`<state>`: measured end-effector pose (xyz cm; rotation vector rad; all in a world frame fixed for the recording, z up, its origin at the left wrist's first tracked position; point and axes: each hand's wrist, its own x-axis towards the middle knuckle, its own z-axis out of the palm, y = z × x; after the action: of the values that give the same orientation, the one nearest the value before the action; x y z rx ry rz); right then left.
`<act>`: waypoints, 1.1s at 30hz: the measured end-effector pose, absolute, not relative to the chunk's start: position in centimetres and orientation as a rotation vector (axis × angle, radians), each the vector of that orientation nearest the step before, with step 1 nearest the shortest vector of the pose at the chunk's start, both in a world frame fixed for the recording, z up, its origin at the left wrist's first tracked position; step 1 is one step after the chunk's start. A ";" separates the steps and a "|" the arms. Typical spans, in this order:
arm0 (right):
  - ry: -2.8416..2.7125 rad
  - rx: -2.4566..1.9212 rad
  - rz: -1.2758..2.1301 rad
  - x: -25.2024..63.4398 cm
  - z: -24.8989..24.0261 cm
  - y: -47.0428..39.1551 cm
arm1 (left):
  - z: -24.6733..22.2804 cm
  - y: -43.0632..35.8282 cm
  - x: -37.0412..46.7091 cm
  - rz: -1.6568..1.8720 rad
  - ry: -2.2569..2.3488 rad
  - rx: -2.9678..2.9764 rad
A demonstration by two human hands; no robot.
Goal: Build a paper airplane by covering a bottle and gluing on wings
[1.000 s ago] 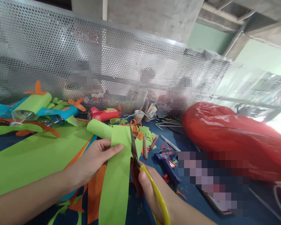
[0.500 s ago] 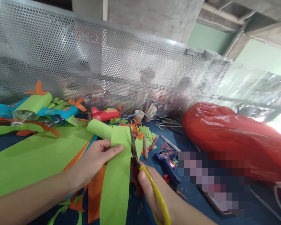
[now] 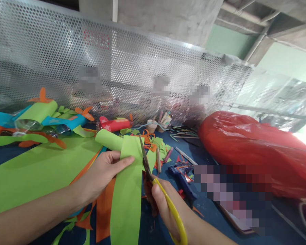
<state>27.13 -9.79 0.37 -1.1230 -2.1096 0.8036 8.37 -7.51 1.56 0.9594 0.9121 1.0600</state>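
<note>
A long lime-green paper strip [image 3: 127, 200] is pinched in my left hand [image 3: 104, 173], thumb on its front face and fingers behind. The strip hangs down toward the near edge of the view. My right hand [image 3: 165, 200] is wrapped round yellow-handled scissors [image 3: 146, 160], blades pointing up and away. They lie at the strip's upper right edge, with the tip over its top right corner. A rolled piece of green paper [image 3: 108, 140] lies just behind the strip. Orange paper [image 3: 103, 211] and a large green sheet [image 3: 46, 163] lie left of it.
Paper-covered bottle models with propellers, including a red one [image 3: 114, 124], stand at the back left. Cups of sticks [image 3: 164, 122], paper scraps [image 3: 153, 139], a blue tool [image 3: 182, 182] and a red plastic bag [image 3: 252, 153] lie rightward. Behind the perforated screen [image 3: 142, 68] are people.
The scissor tip has shifted slightly left over the strip's top right corner. Both hands keep almost the same place and grip.
</note>
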 end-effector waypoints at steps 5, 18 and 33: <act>-2.083 -1.083 0.808 27.1 0.2 -10.0 | 1.1 -7.7 8.6 1.082 0.860 0.943; -2.040 -1.086 0.824 26.9 0.2 -10.0 | 1.5 -8.4 9.1 1.088 0.857 0.995; -2.049 -1.155 0.850 26.9 0.2 -9.8 | 1.2 -8.2 8.9 1.086 0.831 0.991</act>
<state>26.90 -9.84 0.21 -1.1550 -2.0486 0.8496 8.93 -8.19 1.22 0.9912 0.8310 1.0862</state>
